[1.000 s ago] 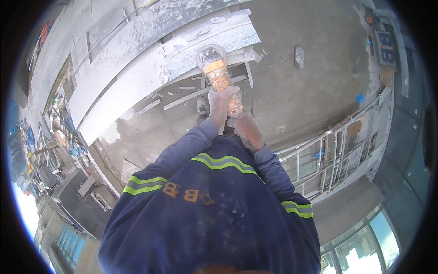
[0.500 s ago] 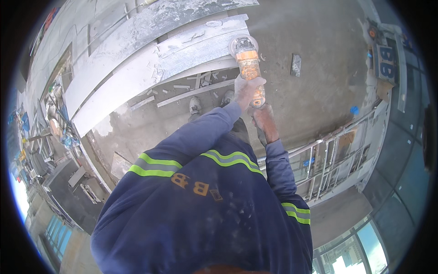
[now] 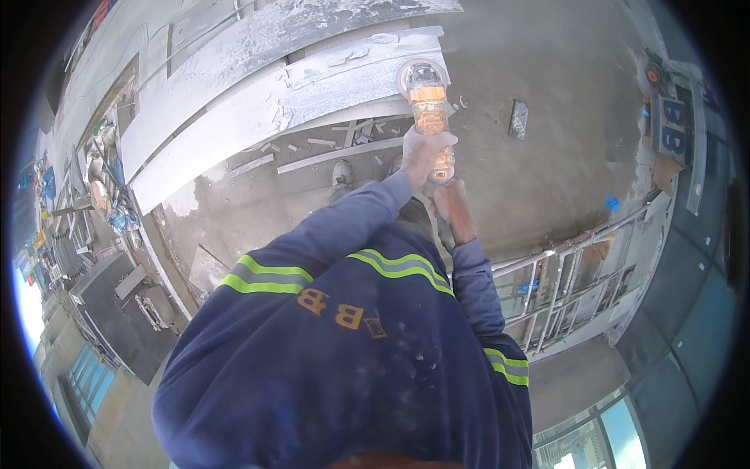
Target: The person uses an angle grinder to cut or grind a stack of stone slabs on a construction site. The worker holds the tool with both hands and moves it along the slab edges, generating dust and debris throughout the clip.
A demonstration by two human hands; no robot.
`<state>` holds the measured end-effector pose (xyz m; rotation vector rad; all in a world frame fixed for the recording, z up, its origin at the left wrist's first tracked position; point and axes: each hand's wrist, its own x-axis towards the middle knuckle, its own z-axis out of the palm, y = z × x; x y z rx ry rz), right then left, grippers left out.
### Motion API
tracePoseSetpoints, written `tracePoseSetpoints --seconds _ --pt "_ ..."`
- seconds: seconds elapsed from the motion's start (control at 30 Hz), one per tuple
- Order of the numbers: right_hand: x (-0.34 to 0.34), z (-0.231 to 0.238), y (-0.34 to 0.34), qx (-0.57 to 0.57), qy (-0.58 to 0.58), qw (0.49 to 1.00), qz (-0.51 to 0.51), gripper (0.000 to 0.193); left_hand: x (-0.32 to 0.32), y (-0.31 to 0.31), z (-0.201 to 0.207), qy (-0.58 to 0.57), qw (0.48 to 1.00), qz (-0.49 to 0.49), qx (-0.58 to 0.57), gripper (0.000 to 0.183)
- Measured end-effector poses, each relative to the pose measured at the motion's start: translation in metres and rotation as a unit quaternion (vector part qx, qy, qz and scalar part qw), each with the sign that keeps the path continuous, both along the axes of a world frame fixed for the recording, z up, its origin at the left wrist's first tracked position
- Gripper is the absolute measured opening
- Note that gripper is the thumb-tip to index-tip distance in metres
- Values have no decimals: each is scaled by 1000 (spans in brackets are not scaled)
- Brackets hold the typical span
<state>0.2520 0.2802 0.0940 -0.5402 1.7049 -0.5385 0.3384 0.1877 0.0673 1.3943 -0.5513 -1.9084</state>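
An orange angle grinder [image 3: 431, 117], coated in dust, is held out in front of me with its round disc end against or just over the right end of a long pale stone slab [image 3: 336, 78]. Around the middle of its body my left hand [image 3: 424, 150] is closed. Farther back, my right hand [image 3: 451, 202] grips the rear end of the same tool, partly hidden behind the forearm and handle. The slab's surface is chalky with white dust, and I cannot tell whether the disc touches it.
Another long slab [image 3: 289, 35] lies beyond. Offcut strips [image 3: 336, 155] litter the floor by my shoes [image 3: 342, 175]. A small grey block [image 3: 518, 119] lies to the right. Metal frames [image 3: 558, 293] stand at my right, a dark box [image 3: 129, 313] at lower left, and debris [image 3: 105, 184] far left.
The view has shifted slightly, so the slabs and floor sit a little farther right and lower. Both hands keep their grip on the grinder, which stays near the slab's right end.
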Motion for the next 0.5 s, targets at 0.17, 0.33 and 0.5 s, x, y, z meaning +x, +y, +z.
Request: tracePoseSetpoints --seconds 0.17,0.33,0.5 --pt "25 5 -3 1 2 1000 1 19 28 -1 -1 -14 1000 5 -3 36" --pt "66 6 -3 30 -4 998 51 21 77 2 -2 -22 999 18 17 35" --pt "119 11 1 9 -1 997 79 24 134 15 7 -12 998 64 -4 32"
